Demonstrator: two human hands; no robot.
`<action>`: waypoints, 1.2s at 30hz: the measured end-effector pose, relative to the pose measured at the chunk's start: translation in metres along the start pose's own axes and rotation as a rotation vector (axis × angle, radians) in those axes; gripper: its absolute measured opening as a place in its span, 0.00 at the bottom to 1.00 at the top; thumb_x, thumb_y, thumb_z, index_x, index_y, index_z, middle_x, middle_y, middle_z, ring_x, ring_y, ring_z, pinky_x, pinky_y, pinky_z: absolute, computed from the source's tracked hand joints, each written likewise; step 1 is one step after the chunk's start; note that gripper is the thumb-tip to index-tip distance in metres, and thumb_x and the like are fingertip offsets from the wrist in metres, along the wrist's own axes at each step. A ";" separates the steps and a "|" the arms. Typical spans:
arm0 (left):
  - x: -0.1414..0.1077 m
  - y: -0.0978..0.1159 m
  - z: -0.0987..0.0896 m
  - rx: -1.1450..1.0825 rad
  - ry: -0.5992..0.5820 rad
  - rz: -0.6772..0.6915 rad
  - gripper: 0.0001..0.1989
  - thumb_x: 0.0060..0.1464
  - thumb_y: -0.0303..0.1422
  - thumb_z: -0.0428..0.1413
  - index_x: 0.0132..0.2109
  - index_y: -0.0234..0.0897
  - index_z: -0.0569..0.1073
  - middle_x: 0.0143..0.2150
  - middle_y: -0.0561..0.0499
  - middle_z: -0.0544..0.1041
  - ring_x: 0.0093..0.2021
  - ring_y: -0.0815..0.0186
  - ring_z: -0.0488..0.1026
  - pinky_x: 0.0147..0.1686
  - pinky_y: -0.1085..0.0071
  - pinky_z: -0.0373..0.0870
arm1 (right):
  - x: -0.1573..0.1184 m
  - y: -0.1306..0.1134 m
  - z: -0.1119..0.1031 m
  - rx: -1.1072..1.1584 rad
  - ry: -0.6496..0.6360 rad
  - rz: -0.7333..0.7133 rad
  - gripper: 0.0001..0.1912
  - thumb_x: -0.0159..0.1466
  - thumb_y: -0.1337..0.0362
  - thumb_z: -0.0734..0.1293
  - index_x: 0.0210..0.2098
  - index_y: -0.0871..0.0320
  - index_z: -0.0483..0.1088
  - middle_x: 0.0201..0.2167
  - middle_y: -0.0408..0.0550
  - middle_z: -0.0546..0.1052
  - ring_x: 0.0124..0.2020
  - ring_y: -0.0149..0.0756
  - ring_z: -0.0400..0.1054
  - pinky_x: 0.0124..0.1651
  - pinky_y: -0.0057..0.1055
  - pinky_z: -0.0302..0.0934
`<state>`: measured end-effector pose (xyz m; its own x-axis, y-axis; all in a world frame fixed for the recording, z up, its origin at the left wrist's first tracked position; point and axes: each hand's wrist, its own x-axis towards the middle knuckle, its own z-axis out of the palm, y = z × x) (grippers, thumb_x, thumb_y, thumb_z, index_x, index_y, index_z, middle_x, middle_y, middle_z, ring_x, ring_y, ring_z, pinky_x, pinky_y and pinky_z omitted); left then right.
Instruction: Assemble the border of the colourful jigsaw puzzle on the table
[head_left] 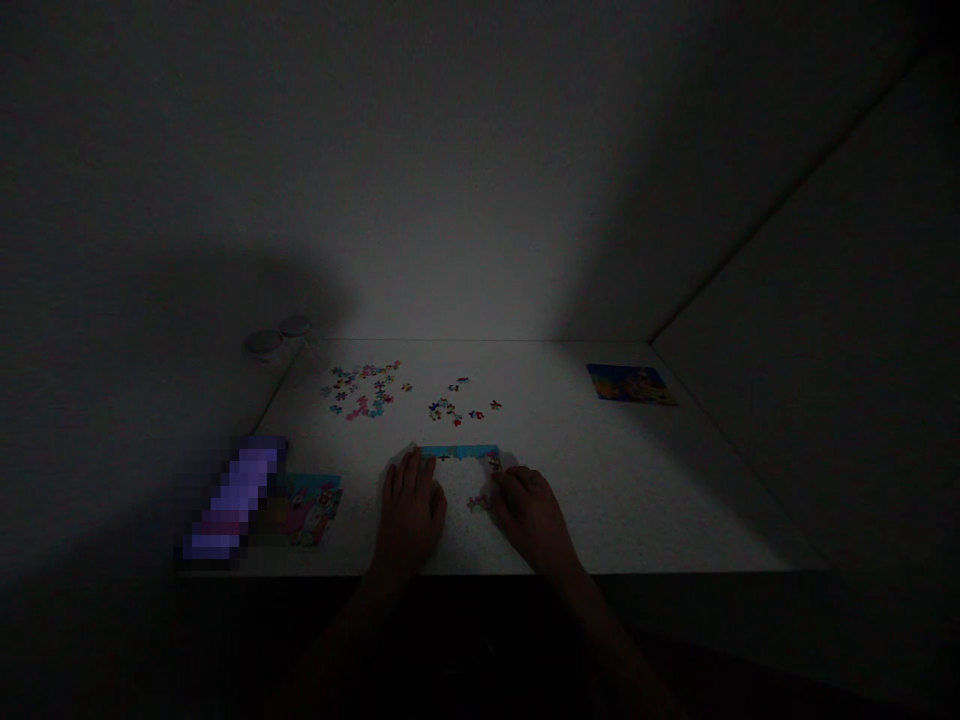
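While my left hand (409,510) lies flat and open at the blue-edged strip of joined jigsaw pieces (459,452), my right hand (531,518) rests open just beside its right end, gripping nothing I can see; loose jigsaw pieces (364,390) lie farther up the white table (600,500).

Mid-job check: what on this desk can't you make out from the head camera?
Head view, all dim:
Blue-edged jigsaw section: left end hidden by the left hand.
Loose multicoloured jigsaw pieces: too small to read their pictures.
Purple elongated object: pixelation blurs it, kind unclear.
Two round grey-topped containers: shadow hides their contents.
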<state>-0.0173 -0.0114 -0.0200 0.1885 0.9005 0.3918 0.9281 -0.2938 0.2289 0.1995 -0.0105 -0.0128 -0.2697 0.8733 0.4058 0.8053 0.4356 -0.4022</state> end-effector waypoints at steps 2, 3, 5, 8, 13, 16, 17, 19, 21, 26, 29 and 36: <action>0.000 0.000 0.000 0.012 0.008 -0.009 0.22 0.63 0.31 0.45 0.62 0.29 0.65 0.66 0.32 0.62 0.67 0.48 0.58 0.62 0.43 0.58 | 0.000 0.000 0.001 0.009 0.007 0.002 0.13 0.66 0.64 0.62 0.48 0.59 0.71 0.43 0.56 0.76 0.44 0.45 0.69 0.48 0.45 0.66; 0.000 0.000 0.000 0.020 0.008 -0.013 0.23 0.63 0.31 0.45 0.62 0.29 0.65 0.67 0.32 0.61 0.68 0.48 0.57 0.62 0.43 0.58 | 0.000 0.000 0.001 0.014 0.013 0.003 0.14 0.66 0.63 0.62 0.49 0.59 0.71 0.43 0.57 0.76 0.45 0.46 0.69 0.49 0.45 0.66; 0.001 0.001 0.000 0.032 -0.001 -0.013 0.23 0.63 0.31 0.45 0.62 0.29 0.64 0.66 0.32 0.62 0.68 0.48 0.57 0.63 0.43 0.56 | 0.000 -0.002 0.000 0.026 0.021 0.009 0.15 0.66 0.62 0.63 0.51 0.60 0.70 0.44 0.58 0.76 0.47 0.46 0.68 0.50 0.45 0.66; 0.002 0.001 -0.001 0.033 -0.013 -0.013 0.22 0.63 0.31 0.46 0.62 0.30 0.65 0.65 0.33 0.64 0.67 0.48 0.58 0.64 0.44 0.56 | 0.001 -0.004 -0.002 0.041 0.008 0.023 0.17 0.66 0.59 0.64 0.52 0.59 0.69 0.46 0.58 0.75 0.48 0.46 0.69 0.51 0.46 0.66; 0.002 0.001 -0.001 0.018 -0.005 -0.027 0.22 0.62 0.31 0.46 0.61 0.31 0.66 0.66 0.33 0.62 0.67 0.48 0.58 0.63 0.44 0.57 | 0.002 -0.004 -0.003 0.058 -0.001 0.033 0.21 0.66 0.57 0.65 0.55 0.59 0.67 0.48 0.57 0.74 0.50 0.47 0.68 0.53 0.46 0.65; 0.002 0.002 -0.001 0.010 0.008 -0.030 0.21 0.62 0.31 0.47 0.61 0.32 0.66 0.67 0.34 0.61 0.68 0.48 0.57 0.62 0.44 0.58 | 0.002 -0.003 -0.003 0.060 -0.017 0.042 0.22 0.65 0.57 0.66 0.56 0.59 0.67 0.47 0.57 0.75 0.49 0.46 0.68 0.52 0.45 0.66; 0.002 0.002 -0.001 0.011 0.011 -0.033 0.21 0.62 0.31 0.47 0.61 0.33 0.66 0.66 0.34 0.61 0.67 0.48 0.57 0.62 0.44 0.58 | 0.003 -0.002 -0.003 0.060 -0.021 0.042 0.22 0.65 0.56 0.66 0.56 0.59 0.67 0.47 0.57 0.75 0.49 0.46 0.68 0.52 0.45 0.66; 0.002 0.002 -0.001 0.017 0.014 -0.035 0.21 0.62 0.31 0.47 0.61 0.32 0.66 0.66 0.34 0.62 0.67 0.48 0.58 0.62 0.44 0.58 | 0.003 -0.002 -0.002 0.055 -0.028 0.040 0.23 0.64 0.56 0.67 0.56 0.58 0.67 0.47 0.57 0.75 0.49 0.47 0.68 0.52 0.45 0.65; 0.002 0.002 -0.001 0.015 0.016 -0.034 0.21 0.62 0.32 0.47 0.61 0.32 0.66 0.66 0.34 0.63 0.67 0.48 0.58 0.63 0.44 0.58 | 0.003 -0.001 -0.002 0.043 -0.029 0.036 0.23 0.64 0.55 0.67 0.56 0.58 0.67 0.47 0.57 0.75 0.49 0.47 0.68 0.51 0.46 0.66; 0.001 0.001 -0.001 -0.002 0.013 -0.034 0.22 0.62 0.32 0.47 0.62 0.33 0.65 0.66 0.35 0.63 0.67 0.49 0.57 0.64 0.44 0.57 | 0.003 0.000 0.001 0.020 -0.009 0.022 0.23 0.64 0.54 0.67 0.55 0.57 0.67 0.46 0.57 0.75 0.48 0.48 0.69 0.50 0.47 0.66; 0.002 0.001 -0.001 0.004 0.002 -0.033 0.22 0.62 0.31 0.47 0.61 0.32 0.65 0.66 0.34 0.63 0.67 0.48 0.58 0.63 0.44 0.57 | 0.003 -0.001 0.001 0.018 -0.008 0.029 0.23 0.64 0.53 0.66 0.55 0.58 0.67 0.47 0.57 0.75 0.48 0.47 0.69 0.50 0.46 0.66; 0.002 0.002 -0.002 0.006 0.008 -0.041 0.21 0.62 0.31 0.47 0.61 0.33 0.66 0.66 0.34 0.62 0.67 0.49 0.57 0.63 0.44 0.58 | 0.002 -0.002 0.000 0.008 -0.015 0.035 0.24 0.64 0.54 0.67 0.55 0.59 0.68 0.47 0.57 0.75 0.48 0.47 0.68 0.50 0.45 0.66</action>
<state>-0.0152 -0.0108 -0.0173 0.1476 0.9091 0.3896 0.9368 -0.2548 0.2398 0.1971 -0.0090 -0.0113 -0.2498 0.8911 0.3788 0.8102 0.4066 -0.4222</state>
